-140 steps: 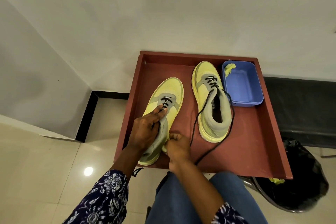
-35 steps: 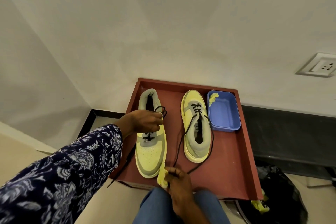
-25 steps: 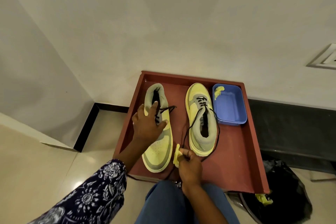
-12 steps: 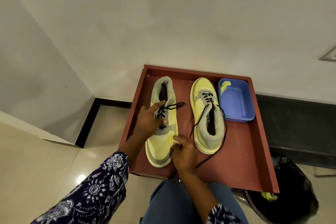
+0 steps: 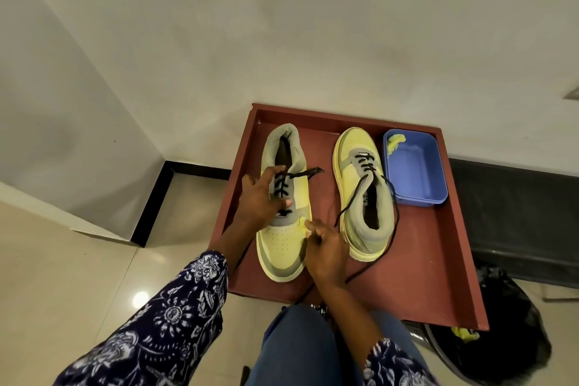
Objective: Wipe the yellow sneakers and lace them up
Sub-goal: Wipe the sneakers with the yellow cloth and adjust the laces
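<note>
Two yellow sneakers with grey collars and black laces stand on a red-brown tray [image 5: 432, 260]. The left sneaker [image 5: 283, 247] points its toe toward me; the right sneaker [image 5: 360, 197] points its toe toward the wall, its loose lace trailing round the heel. My left hand [image 5: 260, 197] grips the left sneaker across its laced tongue. My right hand [image 5: 326, 252] pinches a small yellow cloth [image 5: 304, 226] against that sneaker's right side, near the toe box.
A blue plastic tub [image 5: 413, 172] with a yellow cloth scrap in its far corner stands at the tray's back right. A black bin bag [image 5: 501, 332] with a yellow scrap sits at the lower right. White walls rise behind and left; my blue-jeaned knee is below.
The left sneaker has been turned end for end, toe now toward me. My left hand went from its heel to grip over the laces, and my right hand brought the cloth up to its side.
</note>
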